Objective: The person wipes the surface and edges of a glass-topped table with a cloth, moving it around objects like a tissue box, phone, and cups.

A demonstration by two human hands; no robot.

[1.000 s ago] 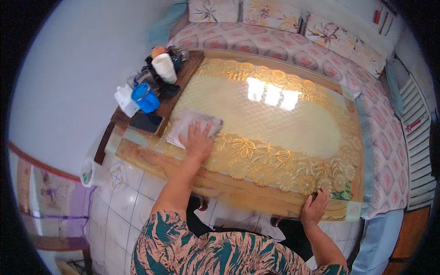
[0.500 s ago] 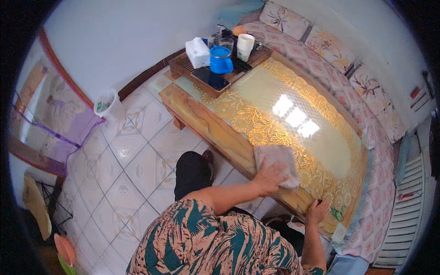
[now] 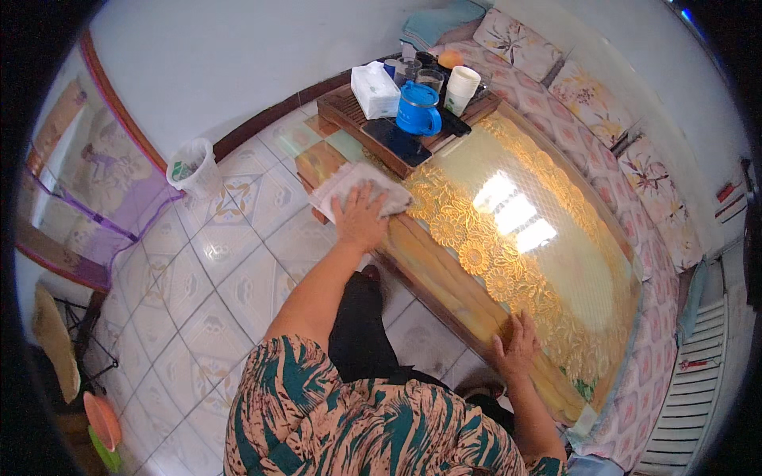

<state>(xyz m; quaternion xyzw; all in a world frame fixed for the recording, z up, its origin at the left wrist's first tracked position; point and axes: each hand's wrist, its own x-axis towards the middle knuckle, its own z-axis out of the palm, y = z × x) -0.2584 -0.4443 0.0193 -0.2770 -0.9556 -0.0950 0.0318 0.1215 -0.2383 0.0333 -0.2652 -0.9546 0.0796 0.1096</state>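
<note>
1. The left hand lies palm down with its fingers spread, pressing on a pale cloth rather than pinching it.
2. The cloth sits rumpled under that hand, on the wooden border at the left end of the table, near the tray's closest corner; whether it touches the tray cannot be told.
3. The right hand rests well apart from the cloth, on the near border farther right, its fingers loosely parted and holding nothing visible.
4. Between the border and the far side spreads a shiny cover with gold flowers around a pale middle, where bright window-like reflections show.
5. On the table's left end stands the dark wooden tray. It bears a phone, a blue mug, a tissue pack, a glass and stacked cups.
6. Beyond the table runs a sofa in a pink diamond pattern, with flowered cushions along its back.
7. Left of the table, a white bin stands on the tiled floor.
</note>
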